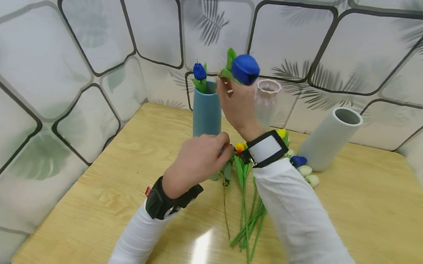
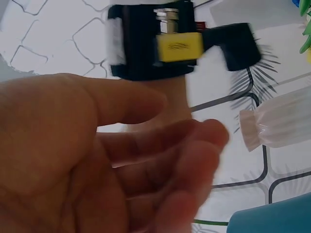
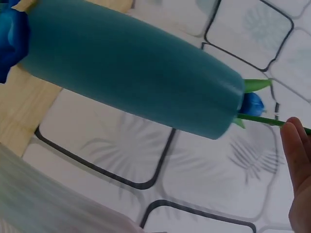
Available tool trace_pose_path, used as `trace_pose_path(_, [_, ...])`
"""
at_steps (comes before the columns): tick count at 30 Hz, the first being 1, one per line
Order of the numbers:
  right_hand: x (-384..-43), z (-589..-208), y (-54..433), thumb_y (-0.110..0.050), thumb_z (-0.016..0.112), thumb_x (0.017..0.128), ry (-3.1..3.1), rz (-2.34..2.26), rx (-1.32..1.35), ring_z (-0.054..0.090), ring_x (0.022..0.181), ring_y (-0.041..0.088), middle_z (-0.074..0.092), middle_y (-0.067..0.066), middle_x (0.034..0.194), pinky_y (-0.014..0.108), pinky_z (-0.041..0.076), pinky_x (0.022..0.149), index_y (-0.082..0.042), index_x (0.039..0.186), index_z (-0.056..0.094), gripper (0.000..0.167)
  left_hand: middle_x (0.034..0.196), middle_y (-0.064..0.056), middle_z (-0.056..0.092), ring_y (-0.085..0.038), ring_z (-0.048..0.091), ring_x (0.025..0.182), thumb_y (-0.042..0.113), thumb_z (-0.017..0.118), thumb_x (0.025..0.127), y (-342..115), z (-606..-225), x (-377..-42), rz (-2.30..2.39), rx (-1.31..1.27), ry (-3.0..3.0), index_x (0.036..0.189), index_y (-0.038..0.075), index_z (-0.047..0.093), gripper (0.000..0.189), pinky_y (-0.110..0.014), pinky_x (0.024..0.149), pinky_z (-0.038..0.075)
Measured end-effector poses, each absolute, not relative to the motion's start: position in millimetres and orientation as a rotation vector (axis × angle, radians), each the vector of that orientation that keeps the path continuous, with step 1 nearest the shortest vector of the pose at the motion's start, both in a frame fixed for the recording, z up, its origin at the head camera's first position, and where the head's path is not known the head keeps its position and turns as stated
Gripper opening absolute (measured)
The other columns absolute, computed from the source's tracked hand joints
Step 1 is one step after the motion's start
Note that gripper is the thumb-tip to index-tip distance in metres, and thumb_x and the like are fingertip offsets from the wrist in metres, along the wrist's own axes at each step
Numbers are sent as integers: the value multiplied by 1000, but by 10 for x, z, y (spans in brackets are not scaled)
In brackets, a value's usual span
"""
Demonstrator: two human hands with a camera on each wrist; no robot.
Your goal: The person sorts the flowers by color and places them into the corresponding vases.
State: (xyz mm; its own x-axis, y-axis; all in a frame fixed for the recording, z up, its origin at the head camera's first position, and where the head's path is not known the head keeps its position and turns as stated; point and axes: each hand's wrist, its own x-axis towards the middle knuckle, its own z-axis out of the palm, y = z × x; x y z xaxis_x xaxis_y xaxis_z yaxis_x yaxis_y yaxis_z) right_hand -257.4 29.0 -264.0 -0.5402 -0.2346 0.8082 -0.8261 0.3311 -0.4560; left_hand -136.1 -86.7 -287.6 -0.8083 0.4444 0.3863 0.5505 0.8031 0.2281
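Note:
In the head view, my right hand [image 1: 239, 105] pinches a blue tulip [image 1: 246, 69] just under its bloom and green leaves, beside the mouth of a blue vase [image 1: 207, 115]. The right wrist view shows the tulip's green stem [image 3: 262, 119] running from my fingers into the vase opening. Another blue tulip [image 1: 200, 72] stands in that vase. My left hand [image 1: 200, 154] hovers in front of the vase, its fingers loosely bent. Nothing lies between its thumb and fingers in the left wrist view.
A pink-rimmed vase [image 1: 268, 93] stands right of the blue one. Farther right is a white vase [image 1: 329, 138]. Several tulips with long green stems [image 1: 251, 226] lie on the wooden table [image 1: 124, 159], partly under my right arm. Patterned panels rise behind.

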Motion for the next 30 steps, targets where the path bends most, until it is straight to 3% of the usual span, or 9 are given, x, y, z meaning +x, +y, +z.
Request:
trace_pose_path(8, [-2831, -2812, 214, -13, 49, 105, -2442, 951, 736, 59, 92, 31, 61, 20, 108, 40, 48, 79, 4, 106, 65, 24, 62, 3, 49, -13, 51, 51, 30, 53, 103, -879, -2926, -1353, -220, -901, -3068, 100, 11, 57, 20, -31, 47, 40])
trace_pose_path(13, [-2882, -2842, 236, -12, 52, 102, -2458, 1140, 515, 60, 102, 34, 53, 23, 127, 40, 51, 89, 6, 123, 61, 29, 69, 3, 50, -12, 54, 58, 30, 53, 103, -894, -2971, -1376, -243, -992, -3174, 107, 9, 55, 22, -32, 56, 45])
trace_pose_path(15, [-2904, -2878, 253, -10, 54, 100, -2413, 1302, 431, 63, 95, 30, 55, 20, 123, 36, 54, 84, 4, 125, 58, 29, 71, 2, 53, -13, 55, 60, 31, 52, 104, -917, -2983, -1372, -238, -968, -3203, 110, 9, 54, 23, -33, 58, 47])
trace_pose_path(19, [-2893, -2961, 435, -7, 52, 99, -2362, 1517, 283, 65, 75, 24, 59, 15, 105, 27, 56, 66, 1, 115, 57, 19, 75, 0, 55, -14, 55, 62, 31, 52, 104, -877, -3008, -1388, -203, -948, -3236, 112, 9, 55, 24, -33, 59, 46])
trace_pose_path(23, [-2833, -3099, 595, -4, 50, 98, -2390, 1552, 276, 66, 72, 27, 61, 16, 94, 24, 56, 63, 4, 108, 60, 16, 77, -2, 58, -17, 60, 67, 30, 54, 103, -815, -3082, -1407, -165, -988, -3239, 112, 8, 56, 24, -34, 62, 48])
trace_pose_path(27, [-2739, -3240, 719, -2, 50, 96, -2418, 1537, 328, 68, 73, 30, 61, 17, 93, 24, 56, 63, 4, 104, 61, 15, 87, -4, 63, -19, 65, 77, 31, 55, 103, -732, -3176, -1412, -151, -1032, -3278, 121, 6, 56, 31, -36, 68, 51])
trace_pose_path(30, [-2628, -3310, 826, -1, 49, 96, -2410, 1571, 345, 66, 72, 29, 61, 16, 94, 25, 55, 62, 4, 106, 60, 15, 86, -2, 62, -17, 63, 75, 32, 54, 103, -668, -3261, -1414, -101, -1004, -3305, 116, 9, 59, 27, -36, 66, 51])
